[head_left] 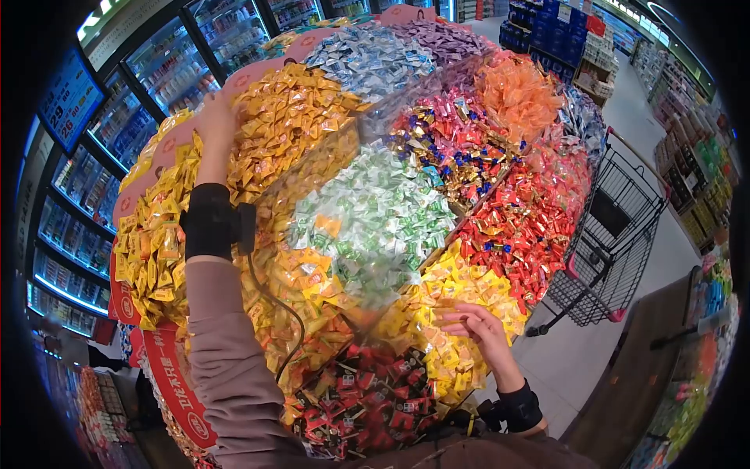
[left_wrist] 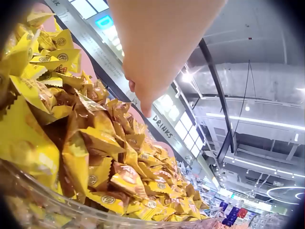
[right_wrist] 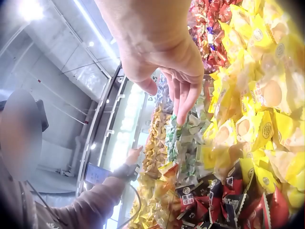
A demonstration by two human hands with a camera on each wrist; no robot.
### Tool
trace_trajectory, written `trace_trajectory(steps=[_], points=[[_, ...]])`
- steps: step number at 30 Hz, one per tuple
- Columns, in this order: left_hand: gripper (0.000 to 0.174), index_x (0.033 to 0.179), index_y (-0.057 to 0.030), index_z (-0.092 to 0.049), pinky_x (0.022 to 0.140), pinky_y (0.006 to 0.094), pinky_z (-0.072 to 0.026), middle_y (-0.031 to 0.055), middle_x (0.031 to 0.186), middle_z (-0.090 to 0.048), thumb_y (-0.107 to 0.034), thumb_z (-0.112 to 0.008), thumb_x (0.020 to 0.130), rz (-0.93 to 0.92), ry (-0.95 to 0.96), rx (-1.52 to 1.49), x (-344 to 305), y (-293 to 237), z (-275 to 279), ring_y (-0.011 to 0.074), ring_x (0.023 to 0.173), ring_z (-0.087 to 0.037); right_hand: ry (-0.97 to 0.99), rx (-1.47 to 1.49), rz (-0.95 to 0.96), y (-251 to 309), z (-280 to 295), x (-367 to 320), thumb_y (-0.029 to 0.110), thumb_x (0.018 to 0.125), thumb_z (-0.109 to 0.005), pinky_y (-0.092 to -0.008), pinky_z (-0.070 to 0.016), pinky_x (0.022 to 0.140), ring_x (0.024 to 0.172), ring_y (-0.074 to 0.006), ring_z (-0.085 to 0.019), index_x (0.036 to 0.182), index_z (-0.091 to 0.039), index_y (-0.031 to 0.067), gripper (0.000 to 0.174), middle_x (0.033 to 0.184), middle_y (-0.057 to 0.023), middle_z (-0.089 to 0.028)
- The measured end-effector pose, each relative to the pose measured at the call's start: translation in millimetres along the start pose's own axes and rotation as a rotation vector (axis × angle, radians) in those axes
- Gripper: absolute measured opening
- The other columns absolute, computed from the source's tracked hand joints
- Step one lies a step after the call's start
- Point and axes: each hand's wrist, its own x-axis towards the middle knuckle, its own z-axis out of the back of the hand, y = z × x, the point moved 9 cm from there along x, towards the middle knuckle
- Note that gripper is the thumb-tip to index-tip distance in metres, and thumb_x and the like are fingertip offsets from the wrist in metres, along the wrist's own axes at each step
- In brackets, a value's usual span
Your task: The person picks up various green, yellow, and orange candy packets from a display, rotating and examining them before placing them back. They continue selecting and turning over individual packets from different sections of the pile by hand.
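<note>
My left hand (head_left: 217, 121) reaches over the far left edge of the candy display, beside a pink card border (head_left: 246, 76) and the golden-wrapped candies (head_left: 293, 109). In the left wrist view the left hand (left_wrist: 152, 71) hangs above the heap of yellow packets (left_wrist: 105, 148), its fingers mostly hidden behind the wrist. My right hand (head_left: 480, 328) hovers over bright yellow packets (head_left: 457, 367), palm down, fingers loosely bent with nothing between them. Its fingers point downward in the right wrist view, near green-and-white candies (right_wrist: 188, 133).
Clear dividers split the round display into sections: red candies (head_left: 523, 227), blue-white packets (head_left: 371, 62), black-and-red packets (head_left: 359, 399). A shopping cart (head_left: 613, 234) stands at the right. Drink fridges (head_left: 168, 66) line the left.
</note>
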Motion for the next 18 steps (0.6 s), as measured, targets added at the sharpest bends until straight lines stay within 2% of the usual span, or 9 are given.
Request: trace_trajectory(steps=[3, 6, 7, 10, 11, 13, 14, 16, 18], points=[[0.030, 0.097, -0.0087, -0.054, 0.063, 0.0378, -0.0445, 0.0084, 0.093, -0.056, -0.031, -0.059, 0.077, -0.100, 0.004, -0.156, -10.0, -13.2, 17.3, 0.0270, 0.079, -0.057, 0.016, -0.004, -0.019, -3.1, -5.8, 1.0, 0.016, 0.089, -0.042, -0.0306, -0.0452, 0.080, 0.092, -0.0254, -0.058, 0.115, -0.043, -0.0035, 0.033, 0.105, -0.0171, -0.055], [0.027, 0.090, -0.0073, -0.056, 0.060, 0.0360, -0.0435, 0.0065, 0.081, -0.058, -0.030, -0.060, 0.077, -0.161, 0.071, -0.356, -26.9, -42.7, 48.6, 0.0242, 0.073, -0.057, 0.052, -0.003, -0.027, -5.6, -14.7, 1.5, 0.015, 0.089, -0.042, -0.0304, -0.0454, 0.079, 0.091, -0.0243, -0.059, 0.115, -0.043, -0.0032, 0.032, 0.105, -0.0167, -0.056], [0.025, 0.085, -0.0073, -0.057, 0.059, 0.0347, -0.0433, 0.0056, 0.072, -0.058, -0.030, -0.060, 0.076, -0.263, 0.066, -0.456, -36.2, -57.5, 58.0, 0.0231, 0.070, -0.056, 0.064, 0.001, -0.028, -7.6, -18.1, 0.9, 0.015, 0.089, -0.042, -0.0303, -0.0455, 0.079, 0.091, -0.0238, -0.059, 0.115, -0.044, -0.0031, 0.032, 0.105, -0.0165, -0.056], [0.014, 0.082, -0.0085, -0.058, 0.063, 0.0333, -0.0434, 0.0063, 0.074, -0.058, -0.020, -0.061, 0.074, -0.557, 0.507, -0.540, -97.5, -111.8, 63.3, 0.0242, 0.072, -0.056, 0.093, -0.007, -0.030, -9.8, -25.1, -1.6, 0.014, 0.089, -0.042, -0.0302, -0.0455, 0.079, 0.090, -0.0228, -0.059, 0.115, -0.044, -0.0029, 0.031, 0.104, -0.0159, -0.057], [0.015, 0.083, -0.0091, -0.058, 0.064, 0.0336, -0.0436, 0.0052, 0.077, -0.058, -0.018, -0.062, 0.072, -0.714, 0.605, -0.526, -123.7, -127.6, 57.4, 0.0241, 0.074, -0.056, 0.089, -0.029, -0.029, -10.6, -26.5, -3.2, 0.023, 0.089, -0.043, -0.0306, -0.0457, 0.079, 0.090, -0.0254, -0.059, 0.113, -0.044, -0.0042, 0.037, 0.104, -0.0187, -0.056], [0.019, 0.085, -0.0101, -0.057, 0.067, 0.0352, -0.0443, 0.0038, 0.086, -0.057, -0.017, -0.065, 0.068, -0.786, 0.753, -0.516, -168.3, -138.4, 46.3, 0.0245, 0.078, -0.056, 0.096, -0.042, -0.026, -11.1, -27.1, -5.6, 0.023, 0.089, -0.043, -0.0307, -0.0457, 0.079, 0.090, -0.0255, -0.059, 0.113, -0.044, -0.0042, 0.036, 0.104, -0.0187, -0.056], [0.025, 0.086, -0.0100, -0.057, 0.069, 0.0351, -0.0449, 0.0056, 0.088, -0.057, -0.018, -0.067, 0.065, -0.840, 0.766, -0.494, -185.4, -142.6, 44.8, 0.0245, 0.083, -0.056, 0.099, -0.047, -0.026, -11.1, -27.5, -7.9, 0.023, 0.089, -0.043, -0.0308, -0.0457, 0.078, 0.090, -0.0255, -0.059, 0.113, -0.044, -0.0042, 0.036, 0.104, -0.0186, -0.056], [0.023, 0.086, -0.0097, -0.056, 0.067, 0.0364, -0.0456, 0.0055, 0.088, -0.056, -0.016, -0.065, 0.065, -0.835, 0.817, -0.467, -208.9, -145.3, 30.6, 0.0256, 0.081, -0.056, 0.104, -0.046, -0.020, -8.2, -28.9, -12.4, 0.021, 0.089, -0.043, -0.0300, -0.0456, 0.078, 0.090, -0.0241, -0.059, 0.112, -0.045, -0.0033, 0.034, 0.104, -0.0172, -0.056], [0.022, 0.086, -0.0095, -0.055, 0.066, 0.0372, -0.0459, 0.0064, 0.088, -0.055, -0.015, -0.063, 0.067, -0.855, 0.763, -0.398, -220.8, -144.4, 19.8, 0.0263, 0.079, -0.057, 0.104, -0.046, -0.027, -4.7, -29.6, -18.5, 0.017, 0.090, -0.041, -0.0296, -0.0455, 0.078, 0.090, -0.0226, -0.059, 0.112, -0.046, -0.0015, 0.029, 0.104, -0.0152, -0.057]])
